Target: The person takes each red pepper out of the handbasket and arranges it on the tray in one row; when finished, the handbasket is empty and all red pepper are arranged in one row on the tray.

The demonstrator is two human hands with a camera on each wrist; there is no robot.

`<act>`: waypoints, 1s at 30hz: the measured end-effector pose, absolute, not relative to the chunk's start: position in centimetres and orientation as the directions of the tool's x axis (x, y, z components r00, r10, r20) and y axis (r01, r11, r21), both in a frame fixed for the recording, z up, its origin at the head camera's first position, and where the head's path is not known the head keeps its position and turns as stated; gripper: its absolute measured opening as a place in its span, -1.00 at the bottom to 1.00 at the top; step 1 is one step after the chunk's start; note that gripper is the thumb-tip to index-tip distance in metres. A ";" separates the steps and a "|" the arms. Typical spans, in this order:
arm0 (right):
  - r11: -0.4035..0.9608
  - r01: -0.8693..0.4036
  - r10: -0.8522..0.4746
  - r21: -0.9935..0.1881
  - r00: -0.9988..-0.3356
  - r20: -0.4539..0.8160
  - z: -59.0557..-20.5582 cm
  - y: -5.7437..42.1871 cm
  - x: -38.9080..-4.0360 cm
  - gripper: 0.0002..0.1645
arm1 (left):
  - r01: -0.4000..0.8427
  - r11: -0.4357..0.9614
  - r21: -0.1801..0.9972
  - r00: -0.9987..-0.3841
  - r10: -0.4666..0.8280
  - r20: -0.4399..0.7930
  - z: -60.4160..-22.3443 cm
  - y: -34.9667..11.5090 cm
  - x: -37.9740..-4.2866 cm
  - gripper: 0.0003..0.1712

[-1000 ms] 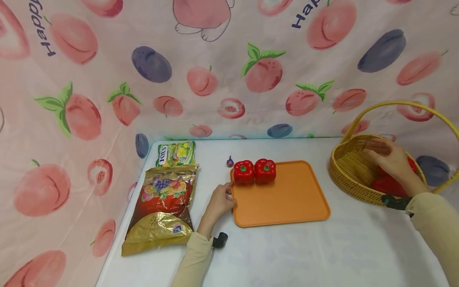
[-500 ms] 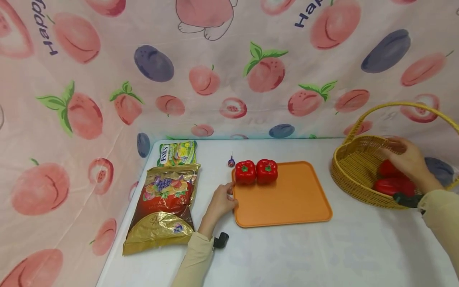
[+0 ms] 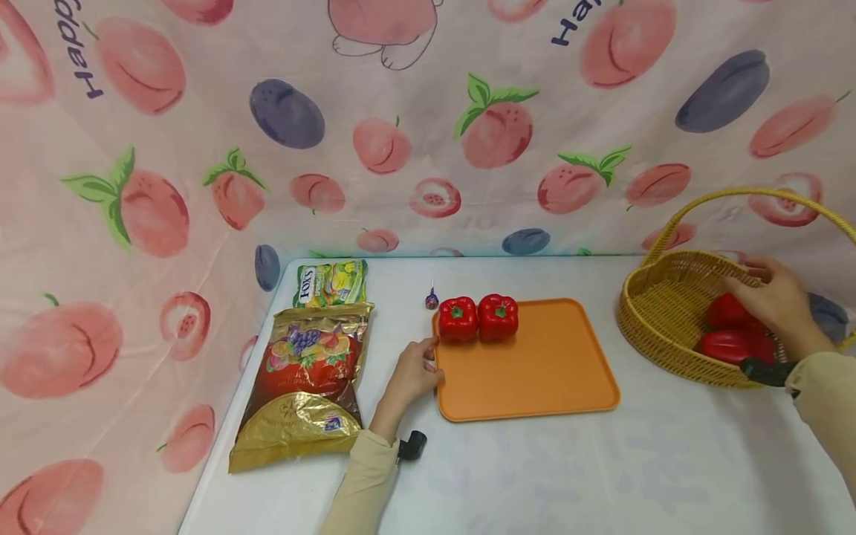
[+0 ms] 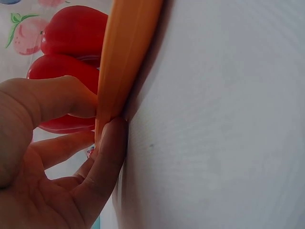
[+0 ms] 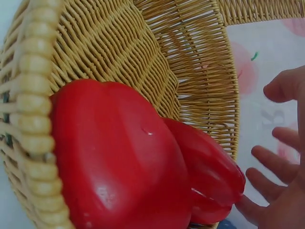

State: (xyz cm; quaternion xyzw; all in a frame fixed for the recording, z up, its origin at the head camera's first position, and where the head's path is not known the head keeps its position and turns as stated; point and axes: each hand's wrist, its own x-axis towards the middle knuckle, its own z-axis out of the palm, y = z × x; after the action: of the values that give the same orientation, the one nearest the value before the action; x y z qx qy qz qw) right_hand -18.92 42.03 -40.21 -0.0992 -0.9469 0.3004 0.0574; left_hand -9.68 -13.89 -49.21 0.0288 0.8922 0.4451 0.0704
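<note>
My left hand (image 3: 414,371) is at the left edge of an orange tray (image 3: 548,379). In the left wrist view its thumb and a finger (image 4: 107,157) pinch the tray's rim (image 4: 126,57). Two red bell peppers (image 3: 498,316) with green stems sit side by side at the tray's back left. Over the right side of a yellow wicker basket (image 3: 658,297) is my right hand (image 3: 779,301), its fingers parted and nothing between them. Under it, in the basket, lie red peppers; the right wrist view shows a large one (image 5: 119,157) and another (image 5: 209,167) behind it.
A gold and red candy bag (image 3: 310,371) lies on the left, with a green Fox's candy packet (image 3: 331,284) behind it. A lollipop (image 3: 432,299) is behind the tray's left corner. The basket's tall handle (image 3: 742,193) arches above it. Fruit-printed cloth (image 3: 401,74) covers the back.
My right hand has moved right within the basket's outline toward its right rim, uncovering more of the red peppers. My left hand has stayed at the tray's edge.
</note>
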 end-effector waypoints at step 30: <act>0.800 0.250 0.173 -0.545 -0.967 -0.188 -40.7 42.4 -19.3 0.02 | -0.016 0.598 0.801 -0.989 0.107 -0.099 -49.3 -14.1 -9.8 -0.26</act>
State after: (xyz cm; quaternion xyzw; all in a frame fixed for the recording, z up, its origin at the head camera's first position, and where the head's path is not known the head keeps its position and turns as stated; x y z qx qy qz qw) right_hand -19.29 42.36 -40.69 -0.1117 -0.9466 0.2955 -0.0644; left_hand -9.84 -14.12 -49.31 0.0257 0.8913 0.4475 0.0685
